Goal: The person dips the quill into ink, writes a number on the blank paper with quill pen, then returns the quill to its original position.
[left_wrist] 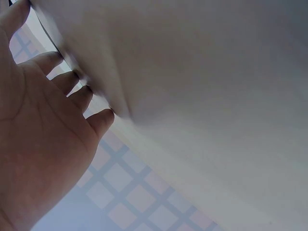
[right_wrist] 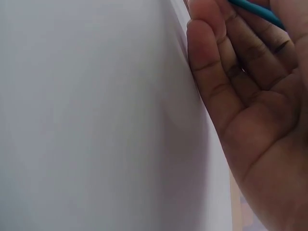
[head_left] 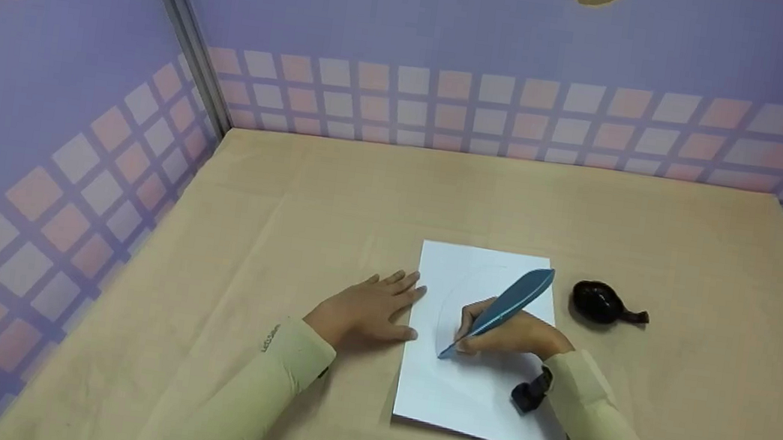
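Teal-blue feather-shaped quill pen (head_left: 504,309) sits in the right hand (head_left: 509,334), fingers curled round its lower shaft, tip down on the white rectangular paper sheet (head_left: 470,397) at approx mid-sheet, left of centre. Feather end slants up and to the right, over the sheet's upper right part. Faint curved line (head_left: 448,296) runs on the paper from the tip up toward the top edge. In the right wrist view the hand's (right_wrist: 250,106) side lies against the white sheet (right_wrist: 96,115), w/ a sliver of the teal pen (right_wrist: 255,12) showing past the fingers at top.

Left hand (head_left: 368,312) lies flat, palm down, fingers straight and slightly spread, on the beige cloth table cover (head_left: 246,231) just beside the sheet's left edge; fingertips reach the edge. Holds nothing. Left wrist view: palm (left_wrist: 38,144) w/ fingers extended toward the paper's edge (left_wrist: 192,96); blurred.

Small black wrist-mounted camera (head_left: 530,393) hangs under the right forearm, over the sheet's lower right. Both arms in pale yellow-green long sleeves (head_left: 248,390).

Glossy black rounded inkpot-like object w/ short spout (head_left: 604,303) rests on the cloth just right of the sheet's upper right corner, apart from it.

Purple walls w/ pink-and-white checked band (head_left: 496,113) surround the table on 3 sides.
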`<state>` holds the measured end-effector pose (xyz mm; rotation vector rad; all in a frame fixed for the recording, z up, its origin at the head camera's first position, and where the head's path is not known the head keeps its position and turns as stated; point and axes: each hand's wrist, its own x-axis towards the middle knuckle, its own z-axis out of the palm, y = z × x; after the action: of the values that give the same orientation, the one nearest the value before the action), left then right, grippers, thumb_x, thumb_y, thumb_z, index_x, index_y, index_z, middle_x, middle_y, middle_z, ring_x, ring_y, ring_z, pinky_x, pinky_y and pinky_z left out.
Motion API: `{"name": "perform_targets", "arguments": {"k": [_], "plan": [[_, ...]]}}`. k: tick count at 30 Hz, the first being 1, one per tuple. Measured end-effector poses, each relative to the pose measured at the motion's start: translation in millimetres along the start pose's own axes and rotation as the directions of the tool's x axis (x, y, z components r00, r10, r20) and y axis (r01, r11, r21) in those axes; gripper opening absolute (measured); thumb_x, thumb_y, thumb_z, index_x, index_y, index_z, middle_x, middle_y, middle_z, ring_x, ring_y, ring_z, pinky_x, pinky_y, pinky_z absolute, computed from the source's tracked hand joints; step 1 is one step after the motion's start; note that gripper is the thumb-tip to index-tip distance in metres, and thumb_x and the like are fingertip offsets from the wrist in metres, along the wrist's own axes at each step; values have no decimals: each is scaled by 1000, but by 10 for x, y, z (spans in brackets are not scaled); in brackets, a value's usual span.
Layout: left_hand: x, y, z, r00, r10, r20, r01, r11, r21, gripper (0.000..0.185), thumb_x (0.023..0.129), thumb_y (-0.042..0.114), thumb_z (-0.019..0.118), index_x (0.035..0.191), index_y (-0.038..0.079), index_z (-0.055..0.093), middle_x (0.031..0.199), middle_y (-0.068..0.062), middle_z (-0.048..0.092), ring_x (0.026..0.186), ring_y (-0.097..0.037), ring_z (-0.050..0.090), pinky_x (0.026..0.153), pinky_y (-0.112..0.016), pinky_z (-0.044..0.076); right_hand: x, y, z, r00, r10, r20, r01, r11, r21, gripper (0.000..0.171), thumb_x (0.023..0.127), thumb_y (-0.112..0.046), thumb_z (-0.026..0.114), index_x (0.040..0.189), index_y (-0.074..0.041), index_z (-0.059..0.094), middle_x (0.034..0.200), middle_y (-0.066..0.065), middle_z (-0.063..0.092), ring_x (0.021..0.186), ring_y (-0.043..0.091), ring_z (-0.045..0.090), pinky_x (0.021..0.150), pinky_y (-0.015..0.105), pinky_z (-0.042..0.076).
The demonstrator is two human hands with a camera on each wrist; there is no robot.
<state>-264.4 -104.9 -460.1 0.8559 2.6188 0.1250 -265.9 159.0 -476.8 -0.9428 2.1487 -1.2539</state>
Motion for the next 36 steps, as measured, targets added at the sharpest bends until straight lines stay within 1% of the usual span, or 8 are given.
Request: {"name": "perform_targets", "arguments": {"k": [4, 11, 15, 19, 22, 27, 33, 36], "plan": [[-1, 5, 4, 1000, -9, -4, 9, 1000, 0, 79, 93, 62, 43, 156, 23, 14, 163, 2, 4, 151, -19, 4, 122, -46, 12, -7, 10, -5, 1000, -12, 23, 11, 1000, 3, 7, 77, -10, 75, 79, -7, 70, 74, -7, 66, 64, 3, 50, 61, 18, 41], [2, 4, 6, 1000, -11, -3, 11, 1000, 0, 79, 93, 62, 43, 156, 24, 14, 163, 2, 4, 151, -19, 4, 122, -45, 11, -26, -11, -2, 998, 20, 52, -19, 1000, -19, 6, 78, -12, 75, 78, -12, 69, 74, -10, 67, 66, 3, 50, 62, 18, 41], [1, 0, 4, 1000, -10, 4, 10, 1000, 7, 79, 93, 62, 43, 156, 23, 14, 163, 2, 4, 151, -19, 3, 122, -45, 11, -42, -15, 2, 997, 24, 70, -23, 1000, -8, 6, 78, -12, 75, 77, -11, 69, 75, -8, 67, 66, 4, 51, 63, 18, 43], [-1, 0, 13, 1000, -11, -7, 11, 1000, 14, 79, 93, 63, 42, 156, 23, 14, 163, 2, 5, 151, -20, 4, 122, -45, 12, -68, -24, 1, 996, 0, 86, -1, 1000, 10, 6, 78, -10, 75, 77, -9, 69, 75, -6, 68, 67, 4, 53, 65, 19, 45], [-5, -1, 25, 1000, -8, -18, 8, 1000, 19, 78, 93, 63, 41, 156, 24, 14, 163, 2, 5, 151, -19, 5, 122, -45, 13, -90, -27, 0, 996, -22, 92, 20, 1000, 21, 6, 77, -9, 75, 78, -8, 70, 74, -6, 67, 67, 4, 53, 65, 19, 45], [-16, 5, 31, 1000, -10, -24, 10, 1000, 20, 77, 94, 62, 41, 156, 25, 13, 163, 3, 5, 151, -17, 4, 122, -44, 12, -117, -27, 4, 995, -33, 99, 32, 999, 18, 7, 78, -11, 76, 78, -8, 69, 75, -6, 67, 68, 3, 53, 65, 18, 44], [-11, 10, 36, 1000, -17, -21, 18, 999, 27, 78, 94, 62, 41, 156, 24, 14, 163, 3, 5, 151, -18, 5, 122, -44, 13, -149, -13, 2, 990, -53, 131, 47, 998, 46, 8, 78, -10, 75, 79, -6, 69, 76, 0, 69, 69, 3, 56, 65, 18, 46], [-10, 13, 33, 1000, -18, -18, 19, 999, 33, 78, 94, 63, 40, 156, 24, 14, 163, 3, 5, 151, -18, 5, 122, -44, 13, -169, -3, -4, 988, -52, 148, 45, 998, 51, 8, 79, -11, 75, 79, -5, 69, 76, -1, 68, 69, 3, 56, 66, 19, 46]]}}
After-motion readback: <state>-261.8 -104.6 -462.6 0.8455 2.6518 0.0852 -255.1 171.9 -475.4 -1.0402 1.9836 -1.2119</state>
